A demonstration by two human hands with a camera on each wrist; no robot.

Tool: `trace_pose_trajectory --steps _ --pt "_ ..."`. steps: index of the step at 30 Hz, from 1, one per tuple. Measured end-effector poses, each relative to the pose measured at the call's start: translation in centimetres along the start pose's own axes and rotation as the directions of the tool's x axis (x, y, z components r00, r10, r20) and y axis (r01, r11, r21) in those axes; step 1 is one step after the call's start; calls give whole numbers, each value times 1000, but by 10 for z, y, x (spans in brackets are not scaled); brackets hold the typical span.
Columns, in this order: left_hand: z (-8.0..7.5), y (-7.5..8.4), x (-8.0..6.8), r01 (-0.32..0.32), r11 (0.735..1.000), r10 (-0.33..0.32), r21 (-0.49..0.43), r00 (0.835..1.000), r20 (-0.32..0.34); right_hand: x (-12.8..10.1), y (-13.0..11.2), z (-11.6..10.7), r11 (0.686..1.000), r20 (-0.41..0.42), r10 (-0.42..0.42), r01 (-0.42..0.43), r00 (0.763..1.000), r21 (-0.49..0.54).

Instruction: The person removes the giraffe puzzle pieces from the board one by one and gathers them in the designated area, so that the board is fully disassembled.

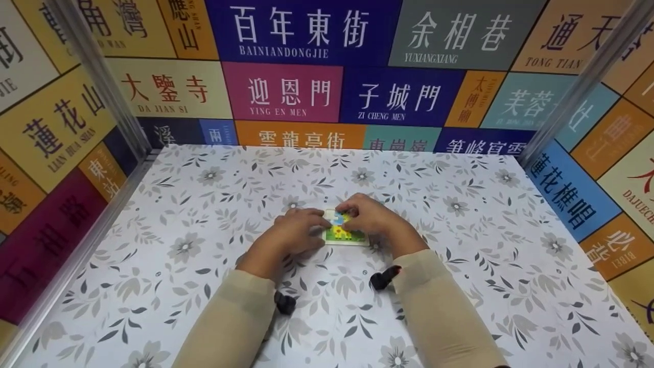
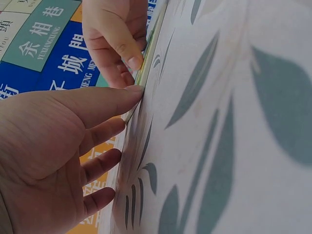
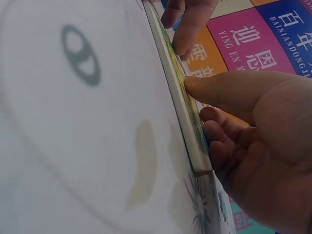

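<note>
A small flat picture board (image 1: pixel 341 233) lies on the table, showing a yellow, spotted animal figure with a blue part above green. Its thick pale edge (image 3: pixel 181 112) shows in the right wrist view. At the board's left side is my left hand (image 1: pixel 302 230), its thumb straight at the border and the other fingers spread along the tabletop. From the right, my right hand (image 1: pixel 375 219) bends over the board. The right thumb (image 3: pixel 219 92) presses on the picture, while the other fingers lie loosely bent beside the edge. Part of the picture is hidden under both hands.
The table (image 1: pixel 194 286) has a white cover printed with grey flowers and leaves. Panels with coloured Chinese signs (image 1: pixel 286 92) stand behind it and along both sides. Dark straps or devices (image 1: pixel 384 278) sit at the wrists, near the beige sleeves (image 1: pixel 444 306).
</note>
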State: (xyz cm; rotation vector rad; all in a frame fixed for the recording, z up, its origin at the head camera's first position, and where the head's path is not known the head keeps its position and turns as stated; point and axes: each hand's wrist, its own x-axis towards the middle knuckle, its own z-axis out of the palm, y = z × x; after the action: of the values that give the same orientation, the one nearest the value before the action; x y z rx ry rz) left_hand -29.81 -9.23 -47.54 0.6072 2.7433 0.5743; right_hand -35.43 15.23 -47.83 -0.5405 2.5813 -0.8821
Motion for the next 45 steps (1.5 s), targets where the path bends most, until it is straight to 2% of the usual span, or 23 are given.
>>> trace_pose_trajectory --steps 6,18,23,30,38,45 --pt "0 1 0 -8 1000 8 -2 1000 -10 -1 -3 1 999 31 -13 14 999 -43" --pt "0 2 1 -5 1000 5 14 1000 6 -2 -1 0 1000 13 -2 2 1000 -6" --pt "0 1 2 2 1000 -2 10 1000 10 0 -1 -2 999 -8 47 -47 999 13" --pt "-1 2 2 20 1000 -20 -3 1000 21 3 0 -2 987 -52 137 -132 989 93" --pt "0 2 0 25 1000 -24 -15 1000 8 3 3 -1 998 -51 11 -7 999 68" --pt "1 1 0 29 1000 -29 -1 1000 6 5 1 -1 1000 -34 24 -24 999 15"
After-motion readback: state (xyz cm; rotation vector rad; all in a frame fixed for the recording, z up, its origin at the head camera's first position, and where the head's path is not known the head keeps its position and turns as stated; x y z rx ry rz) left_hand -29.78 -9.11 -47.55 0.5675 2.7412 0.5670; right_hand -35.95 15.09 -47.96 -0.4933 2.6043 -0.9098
